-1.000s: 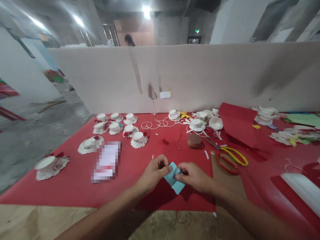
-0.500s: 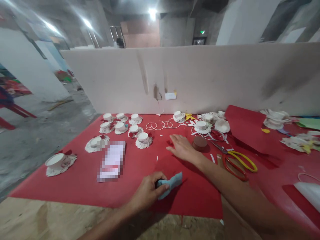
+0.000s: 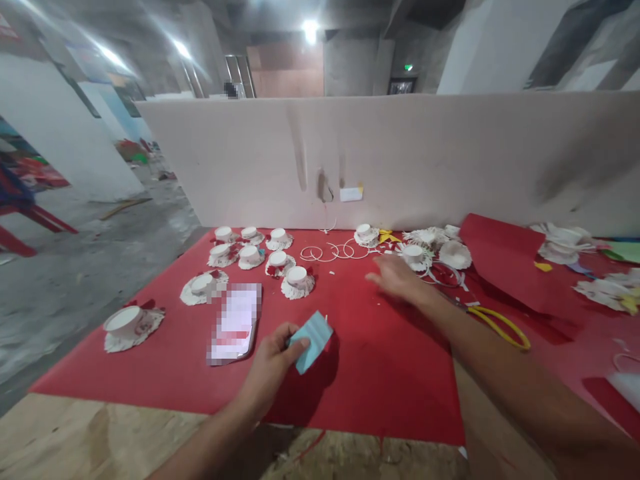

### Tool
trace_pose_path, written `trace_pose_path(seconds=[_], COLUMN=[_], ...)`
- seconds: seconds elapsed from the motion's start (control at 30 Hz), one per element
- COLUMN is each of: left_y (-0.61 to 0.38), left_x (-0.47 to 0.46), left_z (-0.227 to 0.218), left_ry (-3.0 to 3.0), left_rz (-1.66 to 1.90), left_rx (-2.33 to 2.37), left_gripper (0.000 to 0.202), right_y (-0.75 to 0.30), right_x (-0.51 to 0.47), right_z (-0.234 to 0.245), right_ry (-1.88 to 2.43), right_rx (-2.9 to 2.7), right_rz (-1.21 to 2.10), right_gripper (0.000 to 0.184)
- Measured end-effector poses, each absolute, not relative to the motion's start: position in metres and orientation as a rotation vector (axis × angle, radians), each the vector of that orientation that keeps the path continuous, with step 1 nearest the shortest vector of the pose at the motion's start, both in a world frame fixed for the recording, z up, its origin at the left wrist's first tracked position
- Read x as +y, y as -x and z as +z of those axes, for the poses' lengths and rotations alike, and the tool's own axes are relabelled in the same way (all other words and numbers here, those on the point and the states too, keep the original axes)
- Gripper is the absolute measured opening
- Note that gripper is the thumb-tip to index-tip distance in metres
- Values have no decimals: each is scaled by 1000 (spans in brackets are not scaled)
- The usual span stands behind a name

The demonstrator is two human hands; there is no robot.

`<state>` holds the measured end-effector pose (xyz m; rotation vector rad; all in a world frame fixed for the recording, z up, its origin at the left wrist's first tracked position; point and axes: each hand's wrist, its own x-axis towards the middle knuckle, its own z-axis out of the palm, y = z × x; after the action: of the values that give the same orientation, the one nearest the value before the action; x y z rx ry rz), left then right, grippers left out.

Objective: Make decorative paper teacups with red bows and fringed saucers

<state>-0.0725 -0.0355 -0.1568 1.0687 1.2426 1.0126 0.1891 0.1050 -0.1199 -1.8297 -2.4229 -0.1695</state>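
Observation:
A light blue piece of folded paper (image 3: 314, 341) is pinched between the thumb and fingers of my left hand (image 3: 275, 353), just above the red sheet (image 3: 390, 373). My right hand (image 3: 397, 277) reaches over the sheet, palm down, with thumb and fingers apart and nothing visible in them. Right beside its fingers stands an upturned white paper cup (image 3: 414, 253) with a fringed rim. White rings (image 3: 345, 249) lie to the left of that hand. My right forearm partly covers the scissors (image 3: 500, 325), leaving a yellow handle in sight.
Several more fringed white cups (image 3: 297, 279) stand at the left. Near them lies a phone (image 3: 236, 323), its screen blurred. A curled red sheet (image 3: 500, 267) and paper scraps are at the right. A tall pale board (image 3: 240, 160) closes off the back.
My left hand has moved left and up, turning the blue paper so its flat side shows. My right hand has moved right, and the brown disc is now hidden beneath it or the forearm.

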Motion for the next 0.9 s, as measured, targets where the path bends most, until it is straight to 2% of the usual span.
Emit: trace_pose_path(seconds=[0.1, 0.27, 0.47, 0.63, 0.77, 0.9], left_y=[60, 47, 33, 12, 12, 22], left_x=[-20, -8, -8, -8, -22, -39], left_z=[-155, -162, -163, -162, -169, -175], left_ry=[-937, -820, -806, -907, -1522, -2320], left_rz=[1124, 1132, 1115, 1093, 921, 744], left_rx=[1132, 1046, 1066, 1070, 1324, 1370], left_gripper=[23, 30, 30, 30, 39, 42], right_y=[-158, -149, -189, -212, -220, -215], right_x=[67, 1, -31, -17, -19, -34], right_z=[-158, -194, -178, -166, -169, -173], right_ry=[1618, 1533, 1310, 1621, 1664, 1572], right_rx=[-2612, -2668, -2667, -2455, -2419, -2446], right_rz=[-54, -136, 18, 32, -15, -37], right_gripper=[66, 46, 42, 32, 31, 44])
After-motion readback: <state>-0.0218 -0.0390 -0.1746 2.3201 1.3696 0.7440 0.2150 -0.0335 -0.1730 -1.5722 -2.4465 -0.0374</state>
